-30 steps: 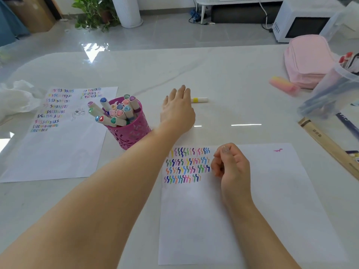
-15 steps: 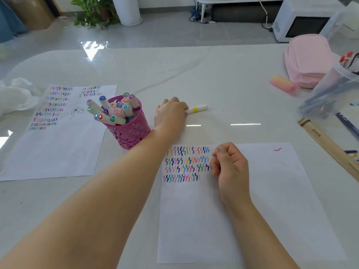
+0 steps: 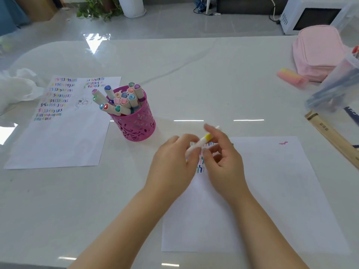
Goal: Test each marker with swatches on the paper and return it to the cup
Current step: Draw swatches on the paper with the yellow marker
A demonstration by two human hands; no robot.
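Observation:
A white marker with a yellow band point(image 3: 202, 141) is held slantwise above the top left corner of the white paper point(image 3: 272, 191). My left hand point(image 3: 174, 162) grips its lower end. My right hand point(image 3: 221, 154) has its fingers around the upper end, past the yellow band; motion blur hides the exact hold. Both hands cover most of the coloured swatches point(image 3: 201, 166) on the paper. A pink perforated cup point(image 3: 138, 123) holding several capped markers stands to the left of the hands.
A second swatch sheet point(image 3: 58, 136) lies at the left, with crumpled white plastic point(image 3: 15, 88) beyond it. At the right are a pink pouch point(image 3: 318, 53), a pink-yellow eraser-like block point(image 3: 291, 77), a clear plastic bin point(image 3: 336, 90) and a wooden ruler point(image 3: 330, 136).
My left hand picked the yellow-banded marker off the table behind the paper and brought it back over the swatches. My right hand rose from the paper and met the marker's upper end.

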